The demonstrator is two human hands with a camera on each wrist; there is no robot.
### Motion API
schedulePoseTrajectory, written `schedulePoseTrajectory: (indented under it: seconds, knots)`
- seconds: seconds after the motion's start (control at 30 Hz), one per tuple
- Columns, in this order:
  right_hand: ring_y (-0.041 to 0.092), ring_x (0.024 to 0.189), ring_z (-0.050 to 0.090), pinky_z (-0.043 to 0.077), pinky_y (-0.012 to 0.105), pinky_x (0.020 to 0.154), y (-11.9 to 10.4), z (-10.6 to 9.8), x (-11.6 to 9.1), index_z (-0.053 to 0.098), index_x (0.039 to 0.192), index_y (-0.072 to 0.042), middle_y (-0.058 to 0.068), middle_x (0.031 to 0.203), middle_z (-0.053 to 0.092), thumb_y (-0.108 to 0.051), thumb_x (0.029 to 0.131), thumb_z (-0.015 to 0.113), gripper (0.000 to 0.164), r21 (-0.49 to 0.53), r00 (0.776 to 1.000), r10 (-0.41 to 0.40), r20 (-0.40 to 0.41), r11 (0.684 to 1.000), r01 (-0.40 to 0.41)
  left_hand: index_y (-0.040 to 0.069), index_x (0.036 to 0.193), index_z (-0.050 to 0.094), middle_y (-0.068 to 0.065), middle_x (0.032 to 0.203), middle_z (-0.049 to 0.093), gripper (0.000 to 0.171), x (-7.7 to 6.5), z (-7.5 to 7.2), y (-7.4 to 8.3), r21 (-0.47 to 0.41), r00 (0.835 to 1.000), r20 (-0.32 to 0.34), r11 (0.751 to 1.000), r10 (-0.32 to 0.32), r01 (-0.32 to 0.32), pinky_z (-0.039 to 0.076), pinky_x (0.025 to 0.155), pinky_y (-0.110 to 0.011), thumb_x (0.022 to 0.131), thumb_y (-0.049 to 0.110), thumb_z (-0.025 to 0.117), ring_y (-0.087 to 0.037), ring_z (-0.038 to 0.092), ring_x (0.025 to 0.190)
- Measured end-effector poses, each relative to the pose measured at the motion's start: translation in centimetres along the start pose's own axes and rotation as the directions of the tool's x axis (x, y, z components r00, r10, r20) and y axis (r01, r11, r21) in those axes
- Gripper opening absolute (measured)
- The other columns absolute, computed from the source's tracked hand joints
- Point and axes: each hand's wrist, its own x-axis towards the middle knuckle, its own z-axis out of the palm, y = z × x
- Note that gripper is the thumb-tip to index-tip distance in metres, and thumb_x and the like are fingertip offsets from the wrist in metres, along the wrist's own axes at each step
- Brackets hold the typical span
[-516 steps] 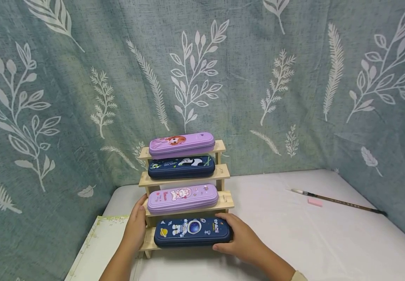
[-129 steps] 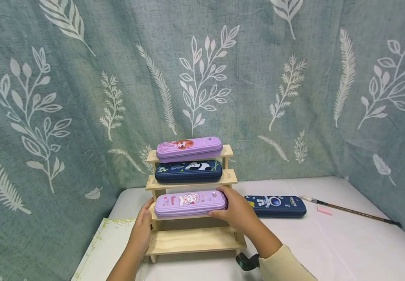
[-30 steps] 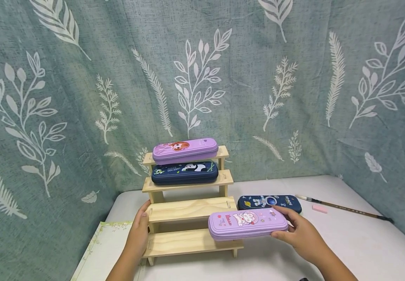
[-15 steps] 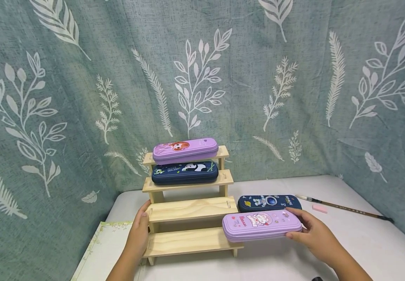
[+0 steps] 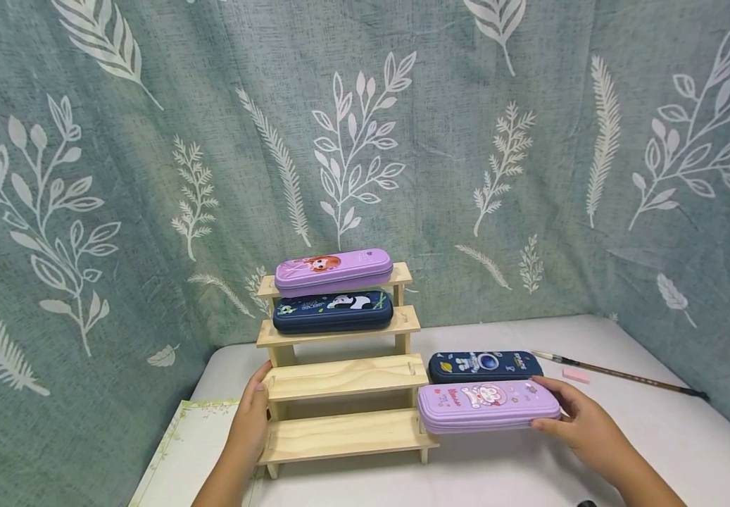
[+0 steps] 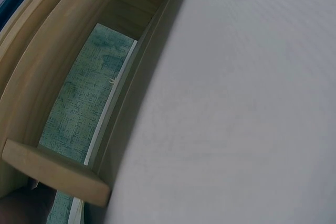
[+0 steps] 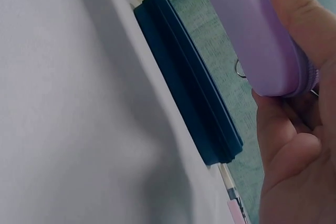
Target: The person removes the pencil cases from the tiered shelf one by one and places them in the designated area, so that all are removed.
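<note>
Pinching the lilac pencil case (image 5: 488, 406) by its right end, the right grip (image 5: 583, 429) holds it above the table (image 5: 485, 468) beside the stand (image 5: 345, 377); the left grip (image 5: 249, 408) touches the stand, its clasp unclear. Probably light, stiff, smooth: hold nearer mid-length for balance.

1. Dark blue astronaut case (image 5: 485, 366), lying to the right of the wooden stand (image 5: 345, 377): "SPACE" in pale capitals runs crosswise near its right end, with a smaller line beside it, too small to read.
2. Lavender rabbit case (image 5: 488, 406), at the right end of the wooden stand's lower shelves: red lettering and tinier print left of the rabbit, unclear.
3. Navy panda case (image 5: 333, 312), on the wooden stand's second shelf from the top: pale lettering left of the panda, illegible.
4. Purple girl case (image 5: 334, 272), on the wooden stand's top shelf: faint marks near the right end, unreadable.
</note>
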Motion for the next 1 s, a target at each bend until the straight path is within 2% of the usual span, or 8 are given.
schedulePoseTrajectory:
  seconds: [0.4, 0.47, 0.53, 0.67, 0.8, 0.87, 0.93, 1.0]
  knots:
    - [-0.03, 0.119, 0.033, 0.03, -0.006, 0.094, 2.7, -0.5, -0.1, 0.052, 0.149, -0.001, 0.029, 0.149, 0.055, -0.027, 0.088, 0.087, 0.075, -0.059, 0.998, 0.002, -0.059, 0.998, -0.006, 0.025, 0.167, 0.023, -0.01, 0.175, 0.017, 0.052, -0.1, 0.0, 0.1, -0.004, 1.0, -0.004, 1.0, -0.005, 0.005, 0.01, 0.128, -0.067, 0.117, 0.038, 0.02, -0.039, 0.009, 0.162]
    - [-0.019, 0.128, 0.042, 0.029, -0.007, 0.095, 3.2, -0.4, -0.1, 0.052, 0.149, -0.001, 0.03, 0.148, 0.055, -0.03, 0.088, 0.087, 0.076, -0.086, 0.998, 0.016, -0.062, 0.996, -0.021, 0.025, 0.167, 0.023, -0.01, 0.175, 0.016, 0.053, -0.1, 0.1, 0.1, -0.004, 1.0, -0.006, 1.0, -0.005, 0.005, 0.009, 0.128, -0.067, 0.117, 0.038, 0.019, -0.039, 0.008, 0.162]
    - [0.003, 0.139, 0.049, 0.027, -0.007, 0.093, 3.5, -0.4, -0.2, 0.051, 0.15, -0.002, 0.03, 0.15, 0.054, -0.037, 0.087, 0.086, 0.08, -0.118, 0.997, 0.058, -0.053, 0.991, -0.064, 0.024, 0.167, 0.023, -0.01, 0.175, 0.016, 0.052, -0.1, 0.1, 0.1, -0.01, 1.0, -0.006, 1.0, -0.008, 0.008, 0.009, 0.128, -0.067, 0.117, 0.037, 0.019, -0.039, 0.009, 0.162]
    - [0.048, 0.144, 0.044, 0.027, -0.007, 0.09, 4.0, -0.3, -0.1, 0.047, 0.153, -0.002, 0.032, 0.152, 0.05, -0.047, 0.086, 0.084, 0.089, -0.153, 0.992, 0.127, -0.021, 0.98, -0.129, 0.022, 0.167, 0.023, -0.012, 0.175, 0.017, 0.052, -0.1, 0.2, 0.1, -0.018, 1.0, -0.006, 1.0, 0.002, -0.002, 0.011, 0.128, -0.066, 0.117, 0.035, 0.019, -0.04, 0.01, 0.162]
    - [0.049, 0.143, 0.045, 0.029, -0.006, 0.088, 4.4, -0.1, 0.0, 0.047, 0.153, -0.002, 0.032, 0.151, 0.051, -0.05, 0.086, 0.084, 0.09, -0.166, 0.99, 0.138, -0.019, 0.976, -0.139, 0.026, 0.167, 0.024, -0.01, 0.175, 0.018, 0.052, -0.1, 0.0, 0.2, -0.001, 1.0, -0.009, 1.0, 0.001, -0.001, 0.01, 0.128, -0.066, 0.117, 0.038, 0.019, -0.04, 0.01, 0.162]
    - [0.049, 0.141, 0.047, 0.039, 0.005, 0.097, 4.5, 0.0, 0.0, 0.047, 0.153, -0.002, 0.032, 0.151, 0.051, -0.051, 0.086, 0.084, 0.091, -0.18, 0.989, 0.144, -0.025, 0.973, -0.146, 0.028, 0.167, 0.024, -0.009, 0.175, 0.018, 0.052, -0.1, 0.0, 0.2, 0.002, 1.0, -0.006, 1.0, 0.0, 0.0, 0.01, 0.128, -0.067, 0.116, 0.039, 0.019, -0.039, 0.01, 0.162]
    - [0.051, 0.141, 0.046, 0.044, 0.028, 0.111, 4.6, 0.1, 0.0, 0.045, 0.154, -0.002, 0.034, 0.152, 0.049, -0.052, 0.086, 0.083, 0.093, -0.182, 0.987, 0.162, -0.023, 0.97, -0.163, 0.028, 0.167, 0.023, -0.009, 0.175, 0.018, 0.052, -0.1, -0.1, 0.2, -0.001, 1.0, -0.002, 1.0, -0.003, 0.003, 0.01, 0.128, -0.066, 0.116, 0.039, 0.019, -0.039, 0.011, 0.162]
    - [0.054, 0.142, 0.044, 0.041, 0.054, 0.113, 4.6, 0.1, 0.0, 0.043, 0.156, -0.002, 0.035, 0.154, 0.046, -0.053, 0.086, 0.082, 0.095, -0.184, 0.984, 0.18, -0.013, 0.967, -0.179, 0.027, 0.167, 0.023, -0.009, 0.175, 0.018, 0.052, -0.1, 0.0, 0.2, -0.009, 1.0, -0.003, 1.0, -0.001, 0.001, 0.011, 0.129, -0.065, 0.117, 0.037, 0.019, -0.038, 0.011, 0.162]
